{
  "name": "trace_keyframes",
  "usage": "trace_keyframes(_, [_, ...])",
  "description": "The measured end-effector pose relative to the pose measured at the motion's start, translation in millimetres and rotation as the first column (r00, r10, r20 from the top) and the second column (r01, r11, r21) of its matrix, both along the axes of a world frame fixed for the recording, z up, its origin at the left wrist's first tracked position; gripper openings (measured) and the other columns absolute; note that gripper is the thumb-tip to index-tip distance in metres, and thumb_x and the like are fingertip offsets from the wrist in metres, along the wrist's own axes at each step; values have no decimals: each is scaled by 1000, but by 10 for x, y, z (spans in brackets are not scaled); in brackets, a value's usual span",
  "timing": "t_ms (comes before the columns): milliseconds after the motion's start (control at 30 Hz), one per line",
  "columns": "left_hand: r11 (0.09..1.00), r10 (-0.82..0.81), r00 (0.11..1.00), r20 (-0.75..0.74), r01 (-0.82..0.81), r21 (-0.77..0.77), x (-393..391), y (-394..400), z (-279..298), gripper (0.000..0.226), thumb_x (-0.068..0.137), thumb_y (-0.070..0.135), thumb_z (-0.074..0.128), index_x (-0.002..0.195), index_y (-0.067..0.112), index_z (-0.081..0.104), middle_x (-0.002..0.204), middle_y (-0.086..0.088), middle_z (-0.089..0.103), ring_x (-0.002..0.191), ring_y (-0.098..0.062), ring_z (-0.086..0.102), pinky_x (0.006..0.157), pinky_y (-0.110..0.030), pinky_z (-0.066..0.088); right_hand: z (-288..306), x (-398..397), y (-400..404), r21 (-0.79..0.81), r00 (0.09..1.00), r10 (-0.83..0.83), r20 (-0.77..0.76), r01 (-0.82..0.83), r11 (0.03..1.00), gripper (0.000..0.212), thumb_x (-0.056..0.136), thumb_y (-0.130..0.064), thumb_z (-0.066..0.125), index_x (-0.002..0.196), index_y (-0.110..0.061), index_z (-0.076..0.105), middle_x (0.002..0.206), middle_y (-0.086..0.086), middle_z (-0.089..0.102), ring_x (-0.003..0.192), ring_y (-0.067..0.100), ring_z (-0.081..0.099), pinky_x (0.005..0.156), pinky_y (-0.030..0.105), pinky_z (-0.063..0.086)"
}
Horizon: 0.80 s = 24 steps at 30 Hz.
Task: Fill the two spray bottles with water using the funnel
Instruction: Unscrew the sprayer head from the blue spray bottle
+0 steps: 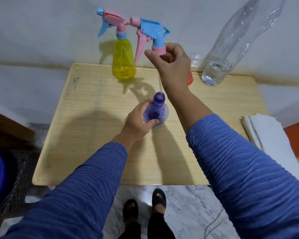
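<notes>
Right hand (173,66) grasps spray head (154,35), dip tube (160,83) hanging near-vertical, tip at mouth of purple bottle (156,111); left hand (138,123) grips the bottle upright below.

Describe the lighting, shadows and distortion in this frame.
Head view: strong overhead light throws hard shadows of both arms and the yellow bottle onto the table; wide-angle stretch bends the clear water bottle and table edges; focus sharp, no notable glare.

A spray bottle (155,110) is standing mid-table (93,152), with a second spray bottle (123,61) sitting behind it to the left; a water bottle (231,49) is standing at the far right corner, and folded cloths (273,137) are lying right of the table
</notes>
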<state>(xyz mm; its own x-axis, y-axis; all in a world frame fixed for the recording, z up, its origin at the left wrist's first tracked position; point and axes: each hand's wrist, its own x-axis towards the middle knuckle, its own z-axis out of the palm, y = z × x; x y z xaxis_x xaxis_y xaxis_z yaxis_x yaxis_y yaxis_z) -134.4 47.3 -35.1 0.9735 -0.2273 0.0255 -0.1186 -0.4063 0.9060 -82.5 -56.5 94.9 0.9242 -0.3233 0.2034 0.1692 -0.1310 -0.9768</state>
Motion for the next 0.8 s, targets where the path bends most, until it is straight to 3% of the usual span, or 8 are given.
trace_keyframes(267, [1000, 10, 1000, 2, -10, 13, 4, -8, 57, 65, 74, 11, 75, 133, 18, 48, 120, 18, 49, 115, -7, 49, 97, -17, 35, 446, 225, -15, -138, 990, -114, 89, 125, 982, 19, 70, -24, 76, 87, -16, 69, 53, -18, 52, 54, -3, 48, 63, 21, 43])
trace_keyframes(400, [1000, 8, 1000, -11, -8, 23, 4, 1, 80, 66, 75, 11, 74, 135, 15, 46, 123, 15, 49, 113, -3, 47, 98, -16, 34, 83, 156, -164, -265, 976, -211, -56, 190, 945, 21, 73, -28, 74, 89, -16, 71, 53, -17, 48, 55, 1, 46, 68, 23, 43])
trace_keyframes(500, [1000, 1, 1000, -25, 0, 22, 4, 11, 81, 67, 74, 16, 75, 135, 18, 46, 123, 16, 50, 115, -6, 49, 101, -21, 38, -346, 30, -361, -338, 937, -283, -206, 204, 919, 20, 77, -30, 70, 89, -13, 69, 60, -10, 52, 62, 10, 49, 65, 9, 38])
trace_keyframes(633, [999, 4, 999, -32, -3, 39, 3, 14, 86, 71, 69, 27, 72, 135, 20, 46, 132, 10, 52, 119, -9, 50, 103, -24, 39, -747, -149, -599, -420, 862, -363, -354, 200, 885, 27, 81, -32, 67, 100, -12, 69, 81, -3, 61, 76, 13, 53, 69, 21, 34])
trace_keyframes(800, [999, 13, 1000, -18, -12, 53, 9, 18, 103, 68, 74, 17, 76, 135, 16, 46, 133, 4, 52, 118, -10, 50, 98, -16, 39, -1058, -226, -764, -422, 804, -373, -462, 171, 890, 36, 80, -38, 68, 101, -9, 69, 81, -2, 62, 77, 14, 54, 70, 23, 38])
